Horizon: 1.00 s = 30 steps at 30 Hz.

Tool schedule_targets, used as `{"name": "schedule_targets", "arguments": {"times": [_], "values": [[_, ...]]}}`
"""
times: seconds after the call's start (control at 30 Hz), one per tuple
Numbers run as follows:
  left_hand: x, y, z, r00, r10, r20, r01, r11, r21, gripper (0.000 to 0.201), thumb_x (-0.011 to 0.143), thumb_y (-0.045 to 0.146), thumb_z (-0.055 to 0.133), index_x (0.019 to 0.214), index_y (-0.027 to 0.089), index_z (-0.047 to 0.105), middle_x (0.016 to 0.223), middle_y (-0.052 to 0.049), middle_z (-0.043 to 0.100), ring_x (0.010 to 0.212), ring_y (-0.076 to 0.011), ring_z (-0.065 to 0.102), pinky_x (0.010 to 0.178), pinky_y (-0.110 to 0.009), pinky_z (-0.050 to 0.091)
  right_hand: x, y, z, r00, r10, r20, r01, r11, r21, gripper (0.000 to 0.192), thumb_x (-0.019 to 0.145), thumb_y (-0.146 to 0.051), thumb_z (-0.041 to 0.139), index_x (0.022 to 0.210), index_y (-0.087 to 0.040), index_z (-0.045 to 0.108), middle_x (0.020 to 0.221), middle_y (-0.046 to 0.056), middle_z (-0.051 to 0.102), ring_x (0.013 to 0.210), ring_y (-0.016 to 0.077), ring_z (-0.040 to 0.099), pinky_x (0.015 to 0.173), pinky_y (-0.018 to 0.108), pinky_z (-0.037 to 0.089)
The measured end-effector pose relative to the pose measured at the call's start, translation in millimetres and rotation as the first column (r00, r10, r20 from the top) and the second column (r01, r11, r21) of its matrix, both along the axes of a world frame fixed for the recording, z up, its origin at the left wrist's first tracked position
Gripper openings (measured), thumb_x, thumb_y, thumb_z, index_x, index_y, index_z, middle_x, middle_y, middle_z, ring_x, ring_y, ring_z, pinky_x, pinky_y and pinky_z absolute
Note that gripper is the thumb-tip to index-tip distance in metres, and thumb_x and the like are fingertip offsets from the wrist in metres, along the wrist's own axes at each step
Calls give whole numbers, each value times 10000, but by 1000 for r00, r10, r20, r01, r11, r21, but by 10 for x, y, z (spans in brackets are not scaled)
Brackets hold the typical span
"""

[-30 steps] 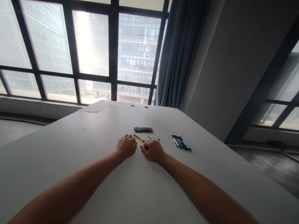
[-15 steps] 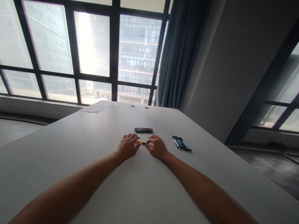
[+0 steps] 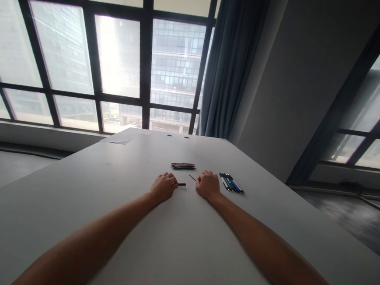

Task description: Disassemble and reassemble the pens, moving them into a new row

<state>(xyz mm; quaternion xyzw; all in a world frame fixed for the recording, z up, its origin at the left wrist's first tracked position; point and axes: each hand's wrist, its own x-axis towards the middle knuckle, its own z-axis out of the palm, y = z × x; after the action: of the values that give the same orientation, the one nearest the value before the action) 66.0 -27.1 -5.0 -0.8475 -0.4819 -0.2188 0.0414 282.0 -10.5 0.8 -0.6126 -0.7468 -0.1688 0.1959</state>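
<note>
Head view: the left hand [image 3: 164, 187] clamps its fingers on a pen [image 3: 182, 184], roughly midway between the desk's [image 3: 175, 242] side edges; the right hand [image 3: 207, 184] curls beside a thin rod [image 3: 191, 177], grip unclear.

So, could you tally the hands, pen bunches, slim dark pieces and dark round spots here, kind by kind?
Hands (left hand, right hand): 2
Pen bunches (far bunch, right bunch): 2
Slim dark pieces (dark stick poking from the left hand, dark sliver by the right hand): 2
Dark round spots at the far end of the table: 2
Total: 8
</note>
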Motion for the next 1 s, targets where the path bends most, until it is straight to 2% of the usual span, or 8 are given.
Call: {"name": "schedule_targets", "arguments": {"times": [0.2,0.37,0.47,0.67,1.0], "values": [[19,-22,-2,997,57,43,-56,998,-32,216,955,267,369,1056,224,555,1000,-57,656,952,-185,592,828,-306,448,-11,24,-11,998,63,-15,-63,995,-71,141,834,-219,565,763,-153,668,939,118,625,925,237,532,773,335,334],[7,-52,13,998,38,46,-38,999,-9,297,971,327,347,1243,288,459,1114,-33,639,997,-180,604,777,-284,458,-27,39,-26,990,135,-30,-137,988,-75,93,857,-181,553,798,-164,623,956,89,626,931,214,534,764,306,318],[9,-75,39,997,78,-13,-78,997,-4,302,973,407,325,1193,302,504,1082,-27,637,956,-185,621,750,-282,454,-51,30,-39,984,163,-72,-165,986,-22,107,901,-158,489,879,-168,593,932,73,637,905,199,540,767,297,305],[39,-98,74,966,256,-43,-257,966,-33,246,965,337,326,1062,239,530,1055,-52,634,892,-202,636,703,-301,443,-68,26,-60,980,168,-105,-168,986,3,135,937,-167,434,936,-167,569,866,66,640,815,185,550,778,285,292],[15,-10,25,942,336,-14,-336,935,-116,263,971,277,274,1103,197,487,1064,-106,630,917,-206,625,717,-311,445,-58,24,-60,978,170,-117,-173,985,-9,137,912,-145,436,904,-169,571,852,70,637,811,189,544,776,281,286]]}}
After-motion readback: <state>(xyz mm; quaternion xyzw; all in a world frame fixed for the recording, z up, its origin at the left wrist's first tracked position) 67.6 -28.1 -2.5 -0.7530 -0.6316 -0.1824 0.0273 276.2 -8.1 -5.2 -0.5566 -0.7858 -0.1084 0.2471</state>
